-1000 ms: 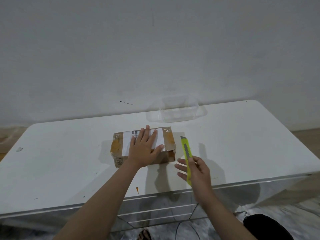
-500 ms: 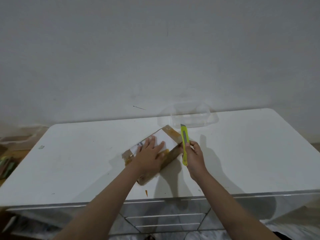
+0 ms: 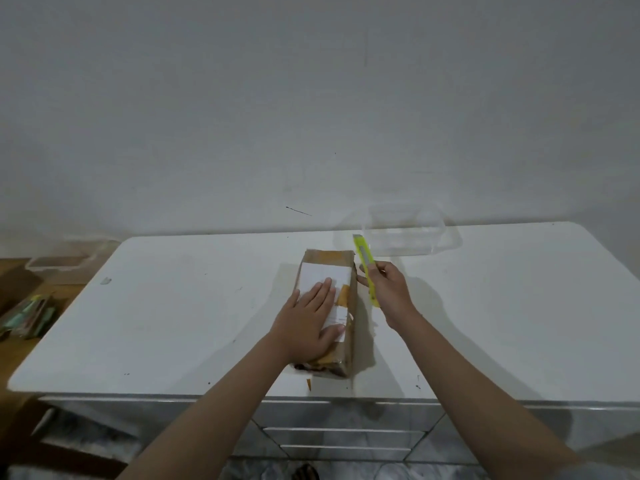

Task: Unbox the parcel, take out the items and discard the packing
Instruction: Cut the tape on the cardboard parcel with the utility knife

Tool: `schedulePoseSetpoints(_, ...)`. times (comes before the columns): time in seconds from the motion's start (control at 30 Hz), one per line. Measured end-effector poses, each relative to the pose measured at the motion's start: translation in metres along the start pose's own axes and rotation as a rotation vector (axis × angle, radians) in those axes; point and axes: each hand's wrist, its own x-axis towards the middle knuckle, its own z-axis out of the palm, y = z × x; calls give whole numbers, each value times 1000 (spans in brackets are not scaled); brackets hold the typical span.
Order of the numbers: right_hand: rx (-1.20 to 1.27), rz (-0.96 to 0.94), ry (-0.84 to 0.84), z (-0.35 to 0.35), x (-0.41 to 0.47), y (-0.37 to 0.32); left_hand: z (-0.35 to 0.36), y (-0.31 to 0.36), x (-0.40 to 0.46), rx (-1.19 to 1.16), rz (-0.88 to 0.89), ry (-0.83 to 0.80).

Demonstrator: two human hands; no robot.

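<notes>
The left hand (image 3: 309,323) is lying flat, fingers spread, pressing down on the parcel (image 3: 329,306), which is sitting lengthwise near the front middle of the white surface (image 3: 173,323). Just beside the parcel's right edge, the right hand (image 3: 389,292) is keeping a closed grip around a yellow box cutter (image 3: 365,265), tip pointing away. Further back, a clear plastic container (image 3: 405,233) is sitting against the wall.

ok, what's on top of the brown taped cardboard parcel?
On the brown taped cardboard parcel: a white shipping label and the left hand pressed flat, covering part of the label. The parcel is still sealed, so its contents can't be seen.
</notes>
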Motion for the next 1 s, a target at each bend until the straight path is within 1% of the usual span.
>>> schedulePoseSetpoints(0.07, -48, 2, 71, -11, -17, 3, 2, -2, 1, -31, -16, 10)
schedulePoseSetpoints(0.13, -114, 8, 107, -23, -31, 11, 3, 0, 1, -47, -39, 10)
schedulePoseSetpoints(0.33, -157, -26, 69, -32, -48, 20, 6, 14, 9, -70, -146, 38)
schedulePoseSetpoints(0.6, -155, -67, 107, -19, -32, 11, 6, 14, 8, -92, -146, 52)
schedulePoseSetpoints(0.7, -182, -83, 87, -13, -31, 7, 7, 13, 7, -94, -144, 62)
schedulePoseSetpoints(0.77, -181, -79, 83, -10, -32, 9, 7, 14, 7, -104, -147, 65)
schedulePoseSetpoints(0.9, -135, -33, 150, -7, -29, 15, 8, 13, 7, -101, -147, 69)
schedulePoseSetpoints(1.0, -129, -42, 136, -5, -29, 12, 9, 13, 8, -92, -151, 75)
